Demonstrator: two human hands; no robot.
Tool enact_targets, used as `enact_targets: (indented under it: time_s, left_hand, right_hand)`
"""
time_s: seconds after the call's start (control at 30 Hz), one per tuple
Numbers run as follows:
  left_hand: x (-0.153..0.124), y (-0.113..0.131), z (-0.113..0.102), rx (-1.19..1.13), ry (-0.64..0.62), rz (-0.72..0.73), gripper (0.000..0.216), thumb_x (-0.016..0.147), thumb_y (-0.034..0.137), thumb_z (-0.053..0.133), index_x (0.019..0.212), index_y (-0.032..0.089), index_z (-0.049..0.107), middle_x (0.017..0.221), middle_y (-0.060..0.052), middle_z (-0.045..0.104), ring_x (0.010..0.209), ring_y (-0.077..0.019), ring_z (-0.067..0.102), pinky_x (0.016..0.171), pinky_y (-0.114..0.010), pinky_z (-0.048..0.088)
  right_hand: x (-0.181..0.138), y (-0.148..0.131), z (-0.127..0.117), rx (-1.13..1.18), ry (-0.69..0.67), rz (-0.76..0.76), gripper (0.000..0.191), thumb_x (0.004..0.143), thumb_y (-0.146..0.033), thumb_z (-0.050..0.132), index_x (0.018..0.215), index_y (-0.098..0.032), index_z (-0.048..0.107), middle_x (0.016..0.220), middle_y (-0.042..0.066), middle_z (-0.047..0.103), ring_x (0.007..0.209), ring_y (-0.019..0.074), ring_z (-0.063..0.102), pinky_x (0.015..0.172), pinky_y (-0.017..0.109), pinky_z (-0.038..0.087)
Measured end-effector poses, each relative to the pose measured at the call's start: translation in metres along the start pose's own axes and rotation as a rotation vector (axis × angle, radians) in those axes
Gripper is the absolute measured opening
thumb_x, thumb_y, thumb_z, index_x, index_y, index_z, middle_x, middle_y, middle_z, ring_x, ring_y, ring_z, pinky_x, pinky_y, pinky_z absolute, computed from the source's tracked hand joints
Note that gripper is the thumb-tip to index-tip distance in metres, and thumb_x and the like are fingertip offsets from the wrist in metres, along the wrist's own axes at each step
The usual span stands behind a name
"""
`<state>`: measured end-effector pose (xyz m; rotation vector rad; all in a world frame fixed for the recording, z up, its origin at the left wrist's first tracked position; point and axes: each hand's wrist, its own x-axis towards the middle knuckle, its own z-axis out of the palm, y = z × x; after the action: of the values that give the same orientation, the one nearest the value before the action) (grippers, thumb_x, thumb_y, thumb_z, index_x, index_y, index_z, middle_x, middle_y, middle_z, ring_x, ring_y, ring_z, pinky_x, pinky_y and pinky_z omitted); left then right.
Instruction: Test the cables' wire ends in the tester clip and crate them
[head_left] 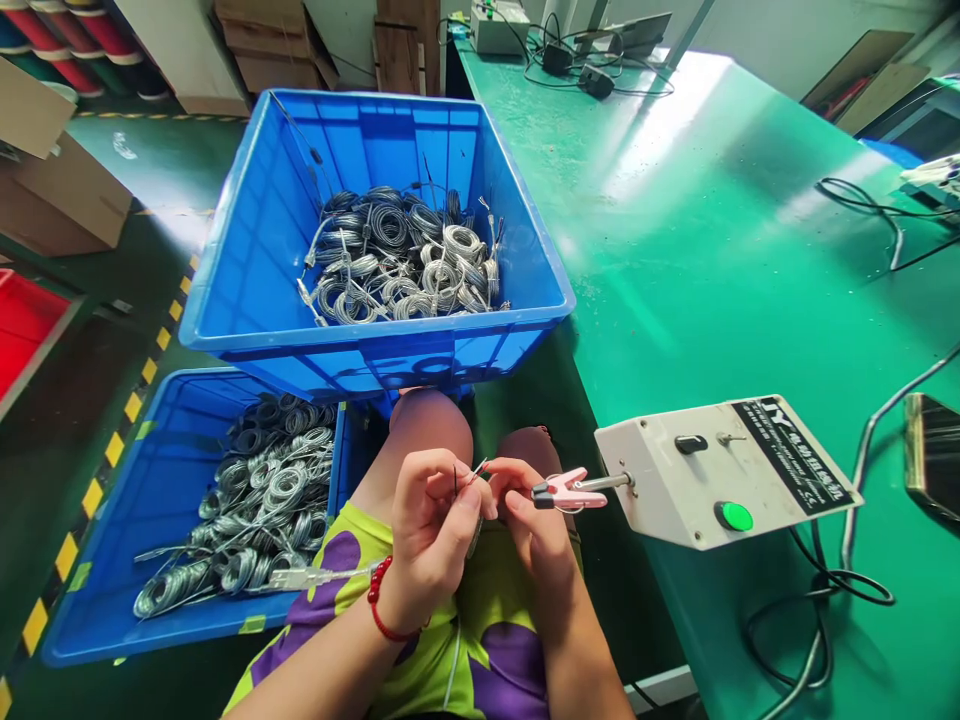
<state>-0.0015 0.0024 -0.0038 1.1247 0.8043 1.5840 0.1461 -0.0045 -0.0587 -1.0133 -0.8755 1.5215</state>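
Note:
My left hand (pixel 435 540), with a red bead bracelet at the wrist, pinches the end of a thin cable between thumb and fingers. Short wire ends (pixel 480 468) stick up from that pinch, one of them dark. Curled close beside it, my right hand (pixel 536 515) has its fingertips at the same wires; its exact grip is partly hidden. A clear USB plug (pixel 300 578) on a cable lies by my left thigh. Just right of my right fingers is a pink clip (pixel 574 489) with black tips, fixed to the shaft of a white machine box (pixel 675 490).
A large blue bin (pixel 225 320) of coiled cables stands ahead, with a second blue bin (pixel 97 620) of coils lower left. The green table (pixel 675 300) on the right carries the machine, a phone (pixel 934 455) and loose cords (pixel 825 600). Cardboard boxes (pixel 67 190) stand far left.

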Motion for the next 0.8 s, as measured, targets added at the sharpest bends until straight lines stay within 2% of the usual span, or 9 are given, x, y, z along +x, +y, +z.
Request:
enact_targets:
  time_s: [0.17,0.3,0.37,0.43,0.5,0.57,0.63,0.7,0.8]
  left_hand:
    - [0.0,-0.002,-0.005,-0.005,0.042,-0.037,0.009,0.118,0.036,0.067,0.122,0.031,0.061,0.084,0.005,0.07,0.054,-0.0079,0.051,0.056,-0.019,0.047]
    - [0.002,-0.001,-0.01,-0.055,0.043,-0.065,0.01,0.121,0.039,0.062,0.126,0.031,0.058,0.084,0.005,0.074,0.05,-0.007,0.045,0.053,-0.019,0.044]
    - [0.002,0.002,-0.013,-0.053,0.031,-0.122,0.019,0.121,0.042,0.061,0.135,0.029,0.059,0.087,0.002,0.079,0.055,-0.0089,0.055,0.058,-0.02,0.049]
    - [0.001,0.006,-0.016,-0.016,-0.006,-0.189,0.041,0.12,0.045,0.061,0.156,0.027,0.054,0.1,-0.005,0.086,0.076,-0.0147,0.074,0.077,-0.028,0.063]
    - [0.0,0.01,-0.022,0.029,-0.034,-0.23,0.069,0.119,0.047,0.061,0.18,0.027,0.034,0.132,-0.013,0.088,0.116,-0.023,0.082,0.108,-0.041,0.064]
    - [-0.001,0.015,-0.03,0.06,-0.041,-0.259,0.088,0.119,0.046,0.06,0.189,0.032,0.008,0.165,-0.015,0.072,0.144,-0.0279,0.074,0.128,-0.051,0.055]
    - [-0.001,0.023,-0.042,0.101,-0.048,-0.306,0.097,0.117,0.045,0.061,0.189,0.034,-0.003,0.178,-0.015,0.059,0.15,-0.0307,0.071,0.13,-0.055,0.053]
    - [-0.003,0.036,-0.057,0.182,-0.097,-0.353,0.096,0.113,0.043,0.067,0.19,0.031,0.01,0.176,-0.016,0.062,0.143,-0.0328,0.076,0.124,-0.054,0.06]
    - [-0.013,0.064,-0.079,0.423,-0.212,-0.294,0.066,0.108,0.033,0.074,0.171,0.024,0.057,0.158,-0.014,0.077,0.133,-0.0324,0.08,0.119,-0.047,0.063]
  right_hand:
    - [0.007,0.011,-0.019,-0.228,-0.154,0.061,0.044,0.091,-0.035,0.092,0.134,-0.027,0.086,0.129,0.008,0.082,0.123,0.0315,0.072,0.11,0.044,0.056]
    - [0.003,0.016,-0.019,-0.352,-0.252,0.133,0.061,0.092,-0.025,0.09,0.151,-0.029,0.075,0.141,0.008,0.082,0.131,0.0329,0.075,0.119,0.051,0.055]
    - [0.001,0.018,-0.015,-0.401,-0.268,0.173,0.062,0.091,-0.022,0.088,0.152,-0.028,0.074,0.141,0.009,0.082,0.129,0.0334,0.077,0.116,0.05,0.059]
    - [-0.001,0.021,-0.01,-0.451,-0.276,0.197,0.049,0.092,-0.023,0.086,0.141,-0.025,0.08,0.129,0.01,0.087,0.118,0.033,0.081,0.106,0.046,0.064]
    - [-0.002,0.022,-0.008,-0.505,-0.273,0.179,0.032,0.092,-0.027,0.087,0.123,-0.021,0.086,0.111,0.01,0.089,0.103,0.0315,0.084,0.095,0.041,0.066]
    - [-0.003,0.022,-0.006,-0.543,-0.229,0.109,0.024,0.092,-0.034,0.088,0.111,-0.019,0.087,0.101,0.01,0.089,0.091,0.0291,0.083,0.085,0.037,0.067]
    - [-0.003,0.019,-0.004,-0.553,-0.171,0.022,0.027,0.093,-0.041,0.089,0.11,-0.02,0.088,0.1,0.01,0.089,0.085,0.0277,0.083,0.078,0.034,0.068]
    - [-0.005,0.014,0.003,-0.555,-0.134,-0.054,0.03,0.092,-0.045,0.092,0.111,-0.022,0.089,0.1,0.01,0.09,0.084,0.0276,0.084,0.074,0.033,0.07]
    - [-0.007,0.009,0.027,-0.563,-0.124,-0.122,0.029,0.09,-0.042,0.096,0.112,-0.024,0.091,0.099,0.009,0.091,0.082,0.0279,0.086,0.072,0.032,0.071]
